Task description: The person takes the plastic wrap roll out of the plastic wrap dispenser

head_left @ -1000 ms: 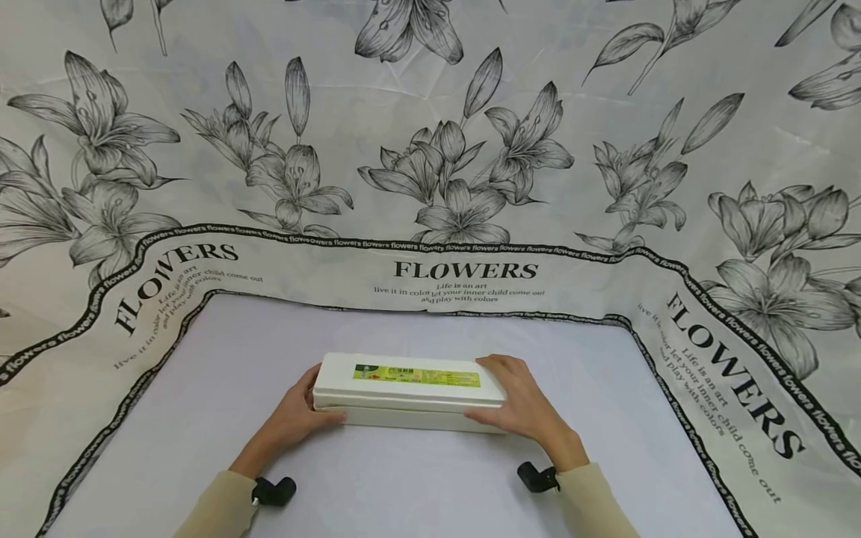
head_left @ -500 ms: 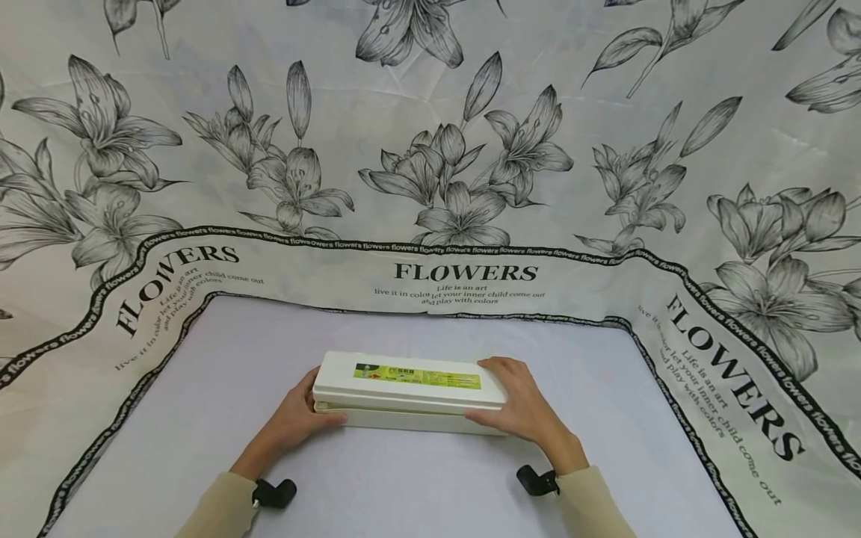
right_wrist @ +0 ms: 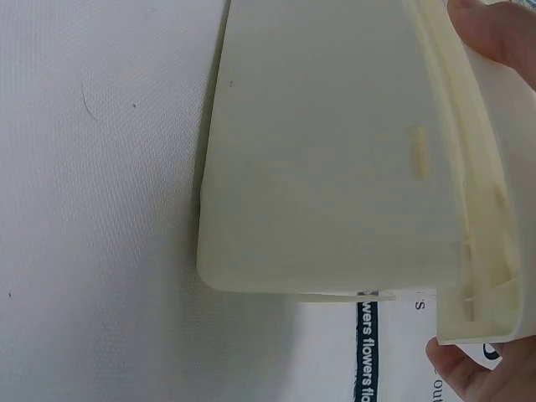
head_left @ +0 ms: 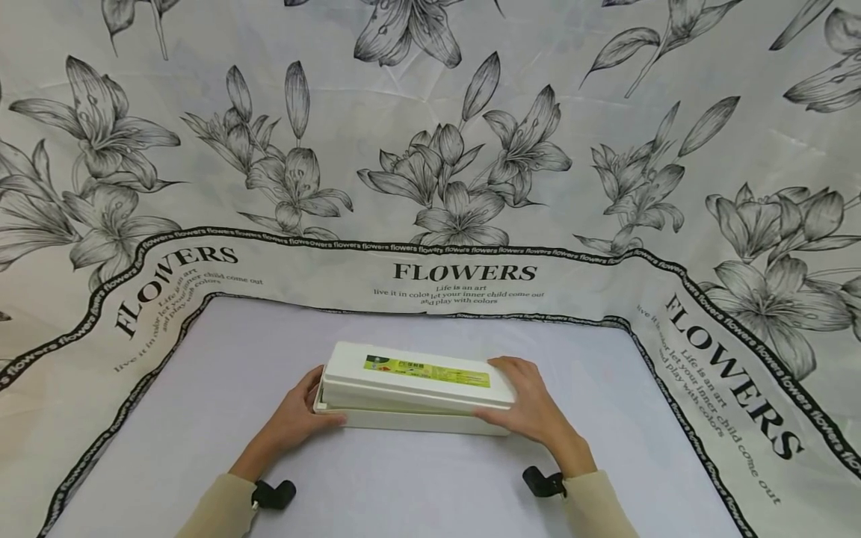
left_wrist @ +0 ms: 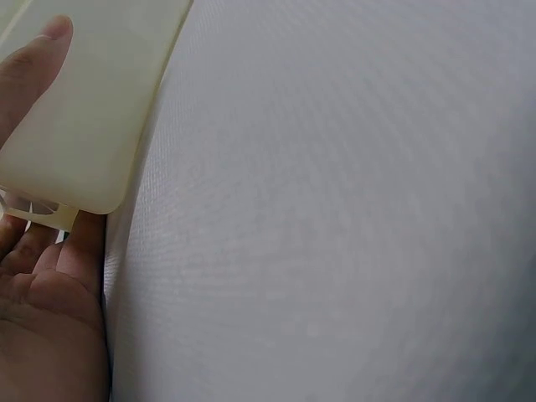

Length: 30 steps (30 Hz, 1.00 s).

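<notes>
A long white plastic box lies crosswise on the table in the head view. Its lid point(head_left: 356, 379) bears a green and yellow label point(head_left: 430, 371) and sits askew, raised at the left end and shifted right over the base point(head_left: 417, 423). My left hand point(head_left: 296, 411) holds the base's left end, thumb along the front wall point(left_wrist: 92, 109) and fingers behind. My right hand point(head_left: 534, 407) grips the lid's right end, thumb at the front edge and fingers at the far side. In the right wrist view a gap runs between base point(right_wrist: 327, 151) and lid point(right_wrist: 523, 167). The box's inside is hidden.
A white cloth point(head_left: 417, 486) covers the table. Behind and at both sides hangs a flower-printed curtain point(head_left: 464, 280) with a black lettered border. Small black wrist cameras point(head_left: 274, 493) are worn at both sleeves.
The lid has come up at its left end and slid right, widening the gap above the base. My right hand has moved slightly right with it; my left hand and the base have stayed put.
</notes>
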Each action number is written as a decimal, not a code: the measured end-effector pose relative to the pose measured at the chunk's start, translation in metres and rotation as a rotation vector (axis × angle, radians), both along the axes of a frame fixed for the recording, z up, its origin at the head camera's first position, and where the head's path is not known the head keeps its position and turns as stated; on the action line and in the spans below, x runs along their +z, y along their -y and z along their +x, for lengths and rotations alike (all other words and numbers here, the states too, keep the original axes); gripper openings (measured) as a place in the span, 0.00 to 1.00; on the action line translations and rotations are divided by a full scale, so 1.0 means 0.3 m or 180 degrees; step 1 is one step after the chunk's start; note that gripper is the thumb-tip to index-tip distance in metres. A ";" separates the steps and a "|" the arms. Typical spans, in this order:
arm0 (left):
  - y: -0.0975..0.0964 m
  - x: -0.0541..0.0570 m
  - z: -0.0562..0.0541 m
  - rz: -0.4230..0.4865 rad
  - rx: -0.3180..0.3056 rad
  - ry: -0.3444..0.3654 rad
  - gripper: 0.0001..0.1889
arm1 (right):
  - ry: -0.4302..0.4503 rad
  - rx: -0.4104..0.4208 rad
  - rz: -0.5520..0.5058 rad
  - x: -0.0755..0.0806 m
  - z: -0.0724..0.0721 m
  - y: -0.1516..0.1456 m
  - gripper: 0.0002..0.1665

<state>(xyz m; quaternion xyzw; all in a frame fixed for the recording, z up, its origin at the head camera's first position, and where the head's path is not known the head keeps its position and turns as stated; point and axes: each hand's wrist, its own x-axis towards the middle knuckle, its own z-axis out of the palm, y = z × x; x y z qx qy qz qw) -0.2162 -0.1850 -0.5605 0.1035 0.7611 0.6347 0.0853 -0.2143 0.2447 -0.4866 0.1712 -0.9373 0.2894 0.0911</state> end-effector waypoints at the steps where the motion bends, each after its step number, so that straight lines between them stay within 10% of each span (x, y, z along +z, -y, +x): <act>1: 0.000 -0.001 -0.001 0.0007 -0.0013 -0.0018 0.58 | 0.0004 -0.0014 -0.0006 0.001 0.000 -0.002 0.54; 30: 0.005 -0.004 0.006 0.0012 -0.0041 -0.0037 0.56 | -0.0055 -0.0338 -0.0117 0.020 0.004 -0.117 0.53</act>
